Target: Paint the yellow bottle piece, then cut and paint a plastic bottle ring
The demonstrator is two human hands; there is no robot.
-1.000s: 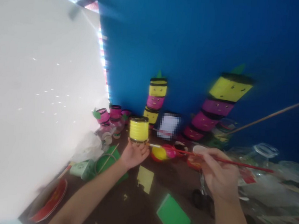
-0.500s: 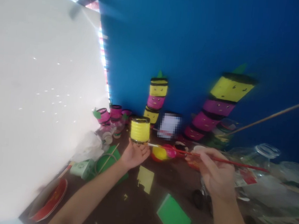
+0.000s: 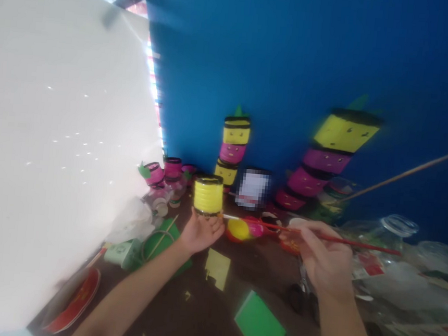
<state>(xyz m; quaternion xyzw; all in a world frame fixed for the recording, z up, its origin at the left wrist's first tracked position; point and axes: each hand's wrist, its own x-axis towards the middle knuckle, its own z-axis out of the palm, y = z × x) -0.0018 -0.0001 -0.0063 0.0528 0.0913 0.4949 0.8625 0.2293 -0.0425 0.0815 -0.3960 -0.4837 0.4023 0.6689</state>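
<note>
In my left hand (image 3: 202, 233) is a yellow cylindrical container (image 3: 208, 195) with black bands at its top and bottom edges. The fingers hold it from below, upright. My right hand (image 3: 326, 258) pinches a long red paintbrush (image 3: 277, 226), held nearly level. Its pale tip points left, close to the container's lower right edge; whether they touch I cannot tell. Below the brush lies a dish with yellow paint (image 3: 238, 229) and pink paint (image 3: 257, 229).
Stacked yellow-and-pink face figures (image 3: 233, 153) (image 3: 309, 178) stand by the blue wall. Pink cups (image 3: 154, 174) are at back left. Green card (image 3: 261, 325), yellow paper (image 3: 217, 268) and scissors (image 3: 302, 290) lie on the dark table. Clear plastic bottles (image 3: 396, 233) crowd the right; a red bowl (image 3: 79, 302) sits left.
The whole view shifts slightly. Both hands, the yellow container and the paintbrush keep nearly the same places relative to one another.
</note>
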